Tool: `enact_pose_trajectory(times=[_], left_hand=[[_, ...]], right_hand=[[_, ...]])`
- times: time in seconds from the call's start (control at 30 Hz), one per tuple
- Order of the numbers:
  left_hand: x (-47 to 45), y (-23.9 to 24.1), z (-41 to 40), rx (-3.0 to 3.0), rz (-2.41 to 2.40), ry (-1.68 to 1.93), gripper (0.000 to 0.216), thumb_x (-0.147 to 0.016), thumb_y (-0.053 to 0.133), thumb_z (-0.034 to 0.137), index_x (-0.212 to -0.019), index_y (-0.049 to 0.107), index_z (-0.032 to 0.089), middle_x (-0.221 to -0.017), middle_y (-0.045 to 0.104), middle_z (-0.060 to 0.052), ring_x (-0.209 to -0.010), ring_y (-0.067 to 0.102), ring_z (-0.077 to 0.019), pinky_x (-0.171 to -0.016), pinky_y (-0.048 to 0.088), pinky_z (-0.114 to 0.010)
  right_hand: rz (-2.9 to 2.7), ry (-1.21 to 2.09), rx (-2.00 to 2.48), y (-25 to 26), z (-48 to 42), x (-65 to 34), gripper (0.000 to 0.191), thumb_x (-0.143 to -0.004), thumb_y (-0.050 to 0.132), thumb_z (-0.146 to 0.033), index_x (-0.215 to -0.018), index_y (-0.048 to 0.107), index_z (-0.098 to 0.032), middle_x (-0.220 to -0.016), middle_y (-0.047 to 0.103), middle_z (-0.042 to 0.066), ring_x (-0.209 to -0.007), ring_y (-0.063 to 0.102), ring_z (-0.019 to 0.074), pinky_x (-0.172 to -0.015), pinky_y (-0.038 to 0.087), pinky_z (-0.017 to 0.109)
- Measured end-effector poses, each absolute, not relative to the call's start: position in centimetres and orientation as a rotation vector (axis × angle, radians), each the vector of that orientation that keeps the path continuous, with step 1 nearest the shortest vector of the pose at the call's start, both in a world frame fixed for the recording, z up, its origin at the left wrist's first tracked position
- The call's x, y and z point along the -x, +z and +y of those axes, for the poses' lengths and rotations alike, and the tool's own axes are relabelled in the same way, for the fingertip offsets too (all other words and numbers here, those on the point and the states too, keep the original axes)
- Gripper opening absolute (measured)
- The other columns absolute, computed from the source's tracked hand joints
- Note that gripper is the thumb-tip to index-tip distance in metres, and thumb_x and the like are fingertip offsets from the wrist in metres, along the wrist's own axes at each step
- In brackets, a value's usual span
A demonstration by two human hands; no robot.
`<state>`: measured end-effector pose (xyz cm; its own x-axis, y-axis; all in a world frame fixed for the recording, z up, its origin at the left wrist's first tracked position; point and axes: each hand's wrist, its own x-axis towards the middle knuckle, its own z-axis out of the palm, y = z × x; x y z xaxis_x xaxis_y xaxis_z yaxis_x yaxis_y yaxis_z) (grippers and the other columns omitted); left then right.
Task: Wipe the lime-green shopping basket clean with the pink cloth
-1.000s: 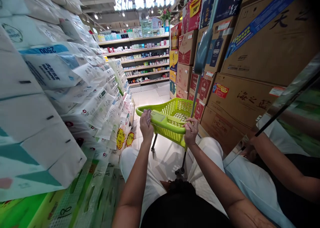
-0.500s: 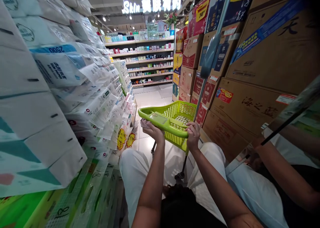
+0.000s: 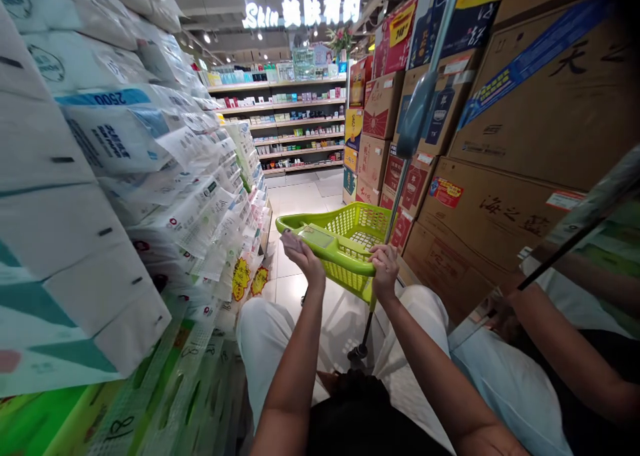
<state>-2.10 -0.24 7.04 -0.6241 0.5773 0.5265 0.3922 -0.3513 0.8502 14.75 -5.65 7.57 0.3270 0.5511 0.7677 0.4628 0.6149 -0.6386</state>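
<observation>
A lime green shopping cart basket stands in front of me in a store aisle. My right hand is wrapped round the near rim of the basket at its right corner. My left hand rests against the rim's left end with the fingers lying along it, and it seems to press a small pale item I cannot name. My white trousers and dark top show below my arms.
Stacked packs of tissue paper fill the left side. Tall piles of brown cartons line the right. Shelves of small products close the aisle's far end. A mirrored panel at the right shows an arm's reflection. Pale floor tiles lie ahead.
My left hand turned from gripping over the rim's top to lying flatter at its left end. The cart and view shifted slightly right.
</observation>
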Motion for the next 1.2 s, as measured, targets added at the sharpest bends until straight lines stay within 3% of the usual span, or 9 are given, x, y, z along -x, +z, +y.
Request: enact_pose_trajectory(times=[0.1, 0.27, 0.4, 0.53, 0.67, 0.83, 1.0, 1.2], left_hand=[[3.5, 7.1, 0.0, -1.288, 1.66, 2.12, 0.055, -0.109, 0.029, 0.04, -0.157, 0.016, 0.016, -0.163, 0.033, -0.027, -0.156, 0.035, -0.0235, -0.125, 0.036, -0.049], [3.8, 6.0, -1.1, -1.541, 1.598, 2.086, 0.057, -0.107, 0.034, 0.035, -0.159, 0.021, 0.015, -0.165, 0.03, -0.025, -0.159, 0.026, -0.0248, -0.129, 0.024, -0.051], [9.4, 8.6, 2.4, -1.697, 1.754, 1.933, 0.052, -0.105, 0.038, 0.034, -0.154, 0.037, 0.015, -0.161, 0.039, -0.023, -0.155, 0.033, -0.0278, -0.128, 0.024, -0.05], [14.6, 11.1, 5.4, -1.824, 1.832, 1.706, 0.036, -0.105, 0.039, 0.03, -0.13, 0.059, 0.014, -0.137, 0.06, -0.021, -0.138, 0.052, -0.0294, -0.12, 0.035, -0.053], [14.0, 11.0, 3.9, -2.058, 1.812, 1.578, 0.03, -0.106, 0.037, 0.029, -0.113, 0.065, 0.018, -0.119, 0.068, -0.015, -0.122, 0.059, -0.0286, -0.113, 0.04, -0.054], [10.2, 11.5, 1.1, -2.453, 1.479, 1.397, 0.037, -0.106, 0.036, 0.03, -0.119, 0.07, 0.022, -0.133, 0.066, -0.013, -0.127, 0.053, -0.0276, -0.112, 0.041, -0.049], [10.1, 14.1, 3.0, -2.386, 1.567, 1.314, 0.031, -0.103, 0.047, 0.034, -0.117, 0.074, 0.027, -0.132, 0.069, -0.008, -0.134, 0.053, -0.0291, -0.117, 0.038, -0.057], [9.2, 14.7, 4.6, -2.346, 1.62, 1.286, 0.037, -0.103, 0.047, 0.034, -0.129, 0.068, 0.018, -0.119, 0.071, -0.014, -0.109, 0.067, -0.027, -0.101, 0.054, -0.049]], right_hand=[[-1.274, 0.078, 0.968, 7.6, -5.4, -14.6, 0.022, -0.083, 0.043, -0.021, -0.062, 0.047, -0.025, -0.085, 0.063, 0.004, -0.088, 0.053, 0.0243, -0.086, 0.041, 0.042], [-1.288, 0.096, 0.964, 7.7, -5.3, -15.4, 0.022, -0.083, 0.042, -0.022, -0.061, 0.047, -0.025, -0.085, 0.065, 0.005, -0.089, 0.055, 0.0244, -0.084, 0.043, 0.041], [-1.337, 0.112, 0.954, 7.7, -5.0, -17.0, 0.024, -0.084, 0.038, -0.022, -0.063, 0.049, -0.025, -0.088, 0.066, 0.005, -0.09, 0.056, 0.0244, -0.085, 0.043, 0.041], [-1.351, 0.091, 0.926, 8.3, -4.5, -18.2, 0.024, -0.082, 0.037, -0.02, -0.061, 0.046, -0.025, -0.084, 0.067, 0.005, -0.085, 0.056, 0.0235, -0.082, 0.042, 0.041], [-1.531, -0.071, 1.115, 9.3, -4.0, -18.3, 0.022, -0.081, 0.043, -0.017, -0.061, 0.05, -0.023, -0.08, 0.069, 0.003, -0.083, 0.058, 0.022, -0.084, 0.037, 0.039], [-1.581, -0.106, 1.2, 9.2, -2.8, -18.4, 0.025, -0.081, 0.043, -0.016, -0.058, 0.048, -0.024, -0.063, 0.061, 0.003, -0.068, 0.053, 0.0203, -0.076, 0.036, 0.037], [-1.609, -0.083, 1.117, 8.8, -1.6, -19.0, 0.025, -0.081, 0.042, -0.016, -0.059, 0.049, -0.025, -0.064, 0.062, 0.003, -0.07, 0.056, 0.021, -0.078, 0.039, 0.036], [-1.681, -0.131, 1.129, 8.6, -1.0, -19.4, 0.025, -0.085, 0.039, -0.017, -0.068, 0.057, -0.024, -0.073, 0.066, 0.003, -0.07, 0.056, 0.0193, -0.076, 0.038, 0.033]])
